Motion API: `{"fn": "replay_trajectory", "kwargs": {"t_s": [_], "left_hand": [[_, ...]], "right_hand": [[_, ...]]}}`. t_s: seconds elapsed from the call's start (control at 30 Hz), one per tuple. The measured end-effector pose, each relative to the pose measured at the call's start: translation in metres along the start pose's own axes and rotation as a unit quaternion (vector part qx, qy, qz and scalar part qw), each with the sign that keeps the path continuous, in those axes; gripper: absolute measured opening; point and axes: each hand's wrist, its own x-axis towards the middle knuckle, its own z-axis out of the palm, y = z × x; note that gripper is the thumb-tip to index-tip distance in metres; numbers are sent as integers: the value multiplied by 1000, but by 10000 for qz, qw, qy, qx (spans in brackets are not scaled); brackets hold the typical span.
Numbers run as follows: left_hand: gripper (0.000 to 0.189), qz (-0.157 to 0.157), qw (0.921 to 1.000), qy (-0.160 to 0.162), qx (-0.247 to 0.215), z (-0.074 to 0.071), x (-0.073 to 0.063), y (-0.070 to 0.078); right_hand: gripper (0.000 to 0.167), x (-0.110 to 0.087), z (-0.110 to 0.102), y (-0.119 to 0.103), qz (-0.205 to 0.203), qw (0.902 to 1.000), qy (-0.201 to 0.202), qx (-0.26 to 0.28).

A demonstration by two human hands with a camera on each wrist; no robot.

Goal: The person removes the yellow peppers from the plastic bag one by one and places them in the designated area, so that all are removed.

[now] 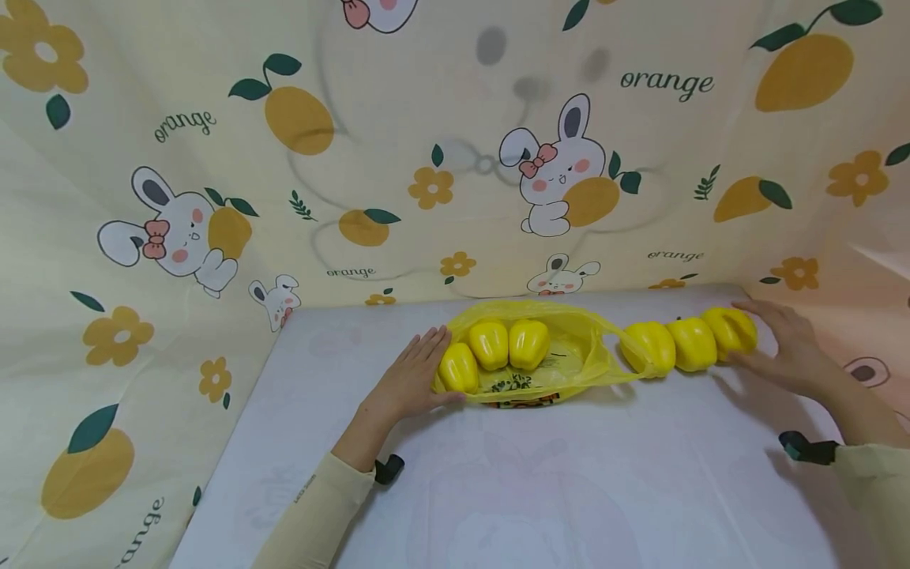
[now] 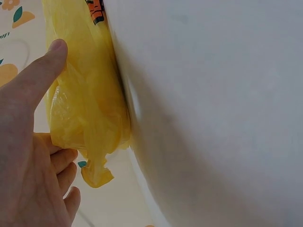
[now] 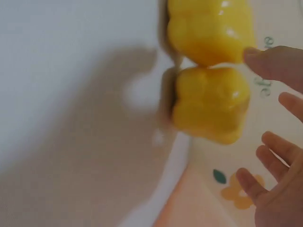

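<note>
A yellow plastic bag lies on the table with its mouth toward me, and three yellow bell peppers show inside at its left. My left hand rests against the bag's left end, fingers extended along the far side and thumb on the near side. In the left wrist view the thumb touches the crinkled bag. To the right, three more bell peppers sit in a row, the leftmost overlapped by a bag handle. My right hand is spread beside the rightmost pepper, thumb and fingers apart.
The white table extends in front of the bag. Behind and to the left hangs a cream cloth printed with rabbits, oranges and flowers. Black wrist straps sit at both cuffs.
</note>
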Motion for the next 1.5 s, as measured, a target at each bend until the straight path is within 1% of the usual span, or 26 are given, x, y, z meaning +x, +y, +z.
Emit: {"fn": "replay_trajectory", "kwargs": {"t_s": [0.13,0.3,0.37,0.53,0.6,0.73,0.83,0.93,1.1,1.33,1.5], "left_hand": [[116,-21,10000,7,-65,-1,-1,0],[115,-16,9999,-3,-118,-1,-1,0],[115,-3,10000,-8,-95,0,-1,0],[115,26,10000,25,-92,1,-1,0],[115,40,9999,42,-117,1,-1,0],[115,48,9999,25,-107,1,-1,0],[115,42,9999,32,-102,1,-1,1],[115,28,9999,59,-115,1,-1,1],[115,15,9999,67,-74,1,0,1],[115,24,10000,75,-60,2,0,0],[115,2,9999,57,-85,2,0,0]], "right_hand": [[90,-1,1,-15,-315,9988,371,60],[76,-1,5,-41,-775,9936,807,180],[72,-2,7,-52,-886,9917,893,249],[70,-3,13,-81,-1005,9899,946,332],[70,-4,16,-91,-1161,9869,1062,363],[69,-5,25,-109,-1554,9779,1289,546],[68,-6,31,-122,-1649,9756,1295,649],[67,-6,36,-137,-1568,9770,1288,655],[64,-7,45,-161,-1644,9756,1302,651],[59,-6,62,-186,-1415,9808,1097,778],[58,0,77,-199,-1611,9780,1065,788]]}}
